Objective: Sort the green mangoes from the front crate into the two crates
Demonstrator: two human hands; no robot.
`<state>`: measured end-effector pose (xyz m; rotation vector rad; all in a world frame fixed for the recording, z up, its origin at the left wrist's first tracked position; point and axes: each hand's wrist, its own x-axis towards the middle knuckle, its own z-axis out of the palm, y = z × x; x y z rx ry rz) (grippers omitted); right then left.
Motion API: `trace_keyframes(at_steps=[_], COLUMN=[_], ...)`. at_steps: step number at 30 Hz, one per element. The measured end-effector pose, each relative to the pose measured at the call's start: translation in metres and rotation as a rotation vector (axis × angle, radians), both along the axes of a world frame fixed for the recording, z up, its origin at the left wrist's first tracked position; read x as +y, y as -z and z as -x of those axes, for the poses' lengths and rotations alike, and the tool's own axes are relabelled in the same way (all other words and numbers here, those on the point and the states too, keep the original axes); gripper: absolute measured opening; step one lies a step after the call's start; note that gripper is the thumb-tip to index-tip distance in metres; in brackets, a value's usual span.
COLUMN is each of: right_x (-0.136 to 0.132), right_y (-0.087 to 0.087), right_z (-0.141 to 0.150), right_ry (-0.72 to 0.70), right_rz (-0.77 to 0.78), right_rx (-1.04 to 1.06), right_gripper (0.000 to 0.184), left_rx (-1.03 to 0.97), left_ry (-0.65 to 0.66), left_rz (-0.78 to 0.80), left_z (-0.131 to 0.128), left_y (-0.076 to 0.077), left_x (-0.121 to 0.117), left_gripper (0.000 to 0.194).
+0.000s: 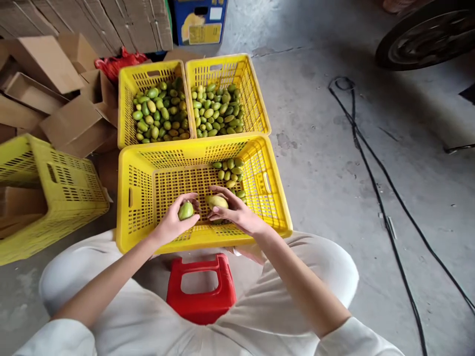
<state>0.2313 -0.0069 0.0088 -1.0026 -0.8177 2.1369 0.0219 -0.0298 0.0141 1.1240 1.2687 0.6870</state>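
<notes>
My left hand (179, 216) is closed around a green mango (186, 211) above the near yellow crate (202, 242). Fingers of my right hand (237, 212) grip a paler, yellowish mango (217, 201) just to the right of it. The two fruits are apart. Inside this crate, several green mangoes (229, 170) lie along the right side, some partly hidden by my right hand. Behind it stand two more yellow crates: the back left crate (124, 104) and the back right crate (260, 94), both holding many green and yellowish mangoes.
A red stool (200, 309) sits between my knees. To the left lie a tilted yellow-green crate (70, 183) and a heap of cardboard boxes (74, 118). A blue carton (200, 22) stands at the back. Black cable (382, 212) runs across the floor, and a wheel (393, 44) is at upper right.
</notes>
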Motion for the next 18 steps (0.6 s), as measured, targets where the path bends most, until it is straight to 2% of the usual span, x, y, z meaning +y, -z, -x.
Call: trace_keyframes(at_steps=[3, 6, 10, 13, 15, 18], right_x=[0.006, 0.007, 0.004, 0.007, 0.011, 0.018], right_y=[-0.001, 0.004, 0.016, 0.019, 0.018, 0.013], right_z=[0.004, 0.014, 0.023, 0.023, 0.019, 0.013], right_ry=[0.016, 0.096, 0.223, 0.319, 0.344, 0.325], right_rz=[0.057, 0.077, 0.122, 0.205, 0.265, 0.301], right_rx=[0.037, 0.022, 0.009, 0.038, 0.115, 0.237], right_gripper=[0.046, 0.045, 0.040, 0.033, 0.031, 0.032], left_rx=[-0.157, -0.312, -0.365, -0.456, -0.548, -0.635], left_ry=[-0.087, -0.166, -0.292, -0.387, -0.420, -0.419], left_rz=[0.121, 0.224, 0.305, 0.372, 0.422, 0.411], left_z=[0.003, 0.003, -0.001, 0.000, 0.002, 0.007], left_y=[-0.005, -0.001, 0.012, 0.017, 0.017, 0.015], left_x=[0.012, 0.016, 0.018, 0.021, 0.024, 0.028], left_gripper=[0.021, 0.025, 0.029, 0.022, 0.018, 0.026])
